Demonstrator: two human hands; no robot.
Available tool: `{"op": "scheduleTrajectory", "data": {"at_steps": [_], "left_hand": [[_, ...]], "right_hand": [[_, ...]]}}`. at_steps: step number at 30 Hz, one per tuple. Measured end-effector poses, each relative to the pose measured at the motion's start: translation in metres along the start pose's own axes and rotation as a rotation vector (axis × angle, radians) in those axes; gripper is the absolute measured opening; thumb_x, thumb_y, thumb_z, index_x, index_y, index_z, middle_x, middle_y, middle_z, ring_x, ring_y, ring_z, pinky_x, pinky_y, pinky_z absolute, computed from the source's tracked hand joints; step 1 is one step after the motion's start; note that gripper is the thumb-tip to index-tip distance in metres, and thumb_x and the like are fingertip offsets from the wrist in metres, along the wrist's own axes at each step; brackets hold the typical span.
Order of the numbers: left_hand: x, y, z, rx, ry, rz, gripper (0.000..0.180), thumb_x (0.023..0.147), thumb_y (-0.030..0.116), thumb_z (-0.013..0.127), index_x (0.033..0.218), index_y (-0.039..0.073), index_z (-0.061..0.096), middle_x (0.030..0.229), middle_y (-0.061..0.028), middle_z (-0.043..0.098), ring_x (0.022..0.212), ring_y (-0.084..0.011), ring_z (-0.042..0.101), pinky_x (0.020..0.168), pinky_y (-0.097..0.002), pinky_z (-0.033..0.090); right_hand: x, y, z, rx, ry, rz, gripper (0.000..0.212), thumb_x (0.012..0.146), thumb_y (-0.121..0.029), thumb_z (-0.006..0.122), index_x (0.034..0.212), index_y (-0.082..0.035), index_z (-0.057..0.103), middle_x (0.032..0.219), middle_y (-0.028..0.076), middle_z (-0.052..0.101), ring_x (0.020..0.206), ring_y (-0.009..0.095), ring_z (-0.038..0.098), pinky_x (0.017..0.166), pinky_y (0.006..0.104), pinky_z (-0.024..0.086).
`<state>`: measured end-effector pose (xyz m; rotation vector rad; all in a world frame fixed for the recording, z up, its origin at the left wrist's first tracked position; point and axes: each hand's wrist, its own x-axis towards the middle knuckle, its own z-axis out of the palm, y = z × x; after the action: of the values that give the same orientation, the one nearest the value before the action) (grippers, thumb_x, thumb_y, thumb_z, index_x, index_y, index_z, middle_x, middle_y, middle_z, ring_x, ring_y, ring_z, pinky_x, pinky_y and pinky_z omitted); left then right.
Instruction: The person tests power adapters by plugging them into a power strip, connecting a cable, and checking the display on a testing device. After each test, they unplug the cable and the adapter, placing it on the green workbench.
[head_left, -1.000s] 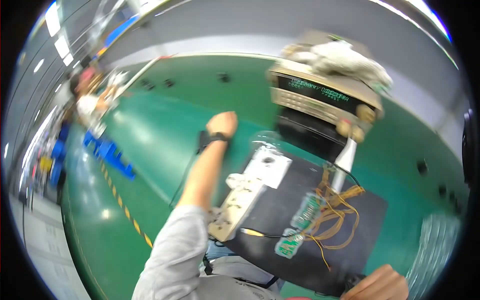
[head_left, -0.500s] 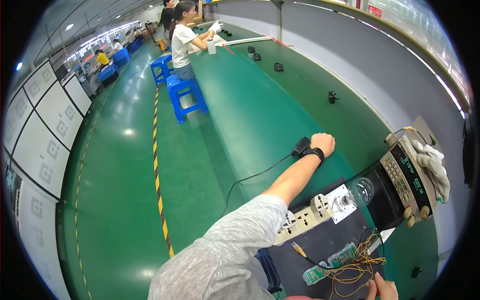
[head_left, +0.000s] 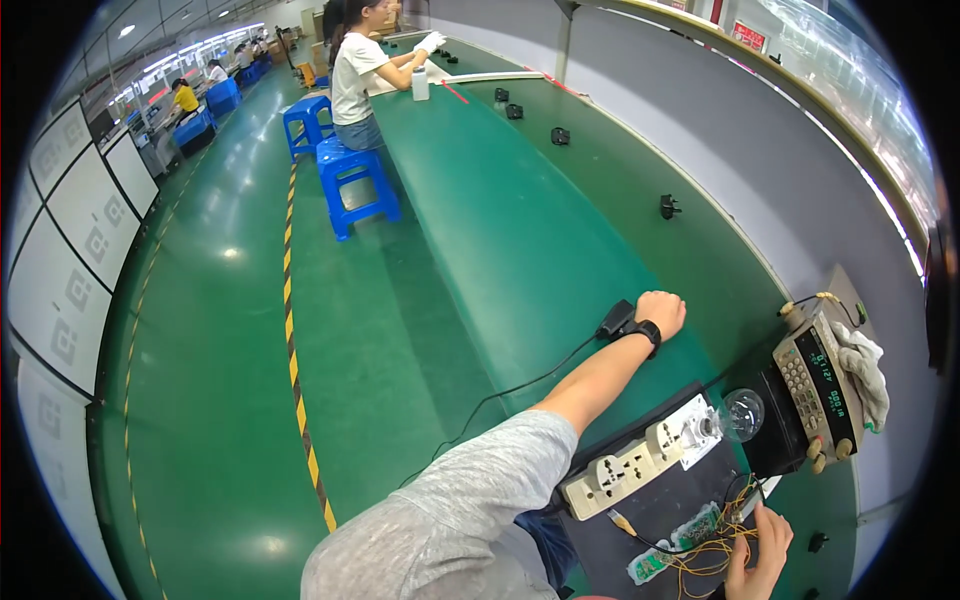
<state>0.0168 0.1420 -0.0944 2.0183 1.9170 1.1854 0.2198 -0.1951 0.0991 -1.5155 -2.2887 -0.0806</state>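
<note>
My left hand (head_left: 662,312) is closed in a fist on the green table, its arm stretched forward. Whether anything is inside the fist is hidden. A black strap and a small black box (head_left: 616,319) with a cable sit at that wrist. At the lower right, my right hand (head_left: 762,555) is held with thumb and forefinger apart, beside a tangle of yellow wires (head_left: 708,562). Two green circuit boards (head_left: 697,527) in clear wrapping lie by these wires on a dark mat. A cable with a metal plug (head_left: 622,522) crosses toward them.
A cream power strip (head_left: 622,480) runs along the mat, by a white plate with a clear glass bulb (head_left: 741,414). Right of it stands a bench power supply (head_left: 815,385) with gloves (head_left: 862,375) on top. Black adapters (head_left: 669,206) line the table; a person (head_left: 358,75) sits at its far end.
The view has shifted, so the table items sit lower. My right hand has come further up beside the wires, its fingers spreading. The power supply's display reads differently. My left hand stays a fist.
</note>
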Motion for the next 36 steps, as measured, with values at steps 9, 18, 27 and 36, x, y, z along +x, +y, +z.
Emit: {"op": "scheduleTrajectory", "data": {"at_steps": [9,18,27,36], "left_hand": [[-0.008,0.003,-0.001,0.036,-0.063,0.083,0.023,0.081,0.022,0.054,0.070,0.007,0.067,0.076,-0.0098,0.063,0.084,-0.0249,0.058,0.081,-0.0363,0.042],[-0.013,0.000,0.000,0.069,-0.090,0.148,0.019,0.080,0.021,0.056,0.074,0.006,0.067,0.083,-0.0096,0.061,0.089,-0.0245,0.055,0.081,-0.0368,0.041],[-0.014,-0.006,-0.002,0.117,-0.022,0.191,0.019,0.079,0.021,0.057,0.072,0.006,0.066,0.081,-0.0093,0.061,0.087,-0.0245,0.055,0.079,-0.0369,0.041],[-0.007,0.017,-0.002,0.361,-0.192,0.349,0.024,0.077,0.021,0.050,0.068,0.007,0.067,0.074,-0.0165,0.065,0.069,-0.0319,0.063,0.061,-0.0420,0.051]], "right_hand": [[-0.016,0.068,-0.003,-0.145,-0.245,0.263,0.039,0.083,-0.024,0.062,0.114,-0.002,0.057,0.108,0.021,0.058,0.099,0.038,0.055,0.087,0.0423,0.042],[-0.086,0.122,0.006,-0.303,-0.479,0.798,0.046,0.077,-0.033,0.067,0.110,-0.001,0.059,0.103,0.026,0.060,0.097,0.039,0.057,0.083,0.0413,0.046],[-0.106,0.120,0.035,-0.488,-0.329,0.776,0.035,0.081,-0.039,0.060,0.095,-0.009,0.069,0.080,0.020,0.064,0.073,0.038,0.062,0.064,0.0437,0.050],[-0.180,0.152,0.058,-0.413,-0.001,0.832,0.028,0.086,-0.029,0.058,0.082,-0.003,0.064,0.076,0.014,0.061,0.078,0.035,0.056,0.068,0.0431,0.044]]}}
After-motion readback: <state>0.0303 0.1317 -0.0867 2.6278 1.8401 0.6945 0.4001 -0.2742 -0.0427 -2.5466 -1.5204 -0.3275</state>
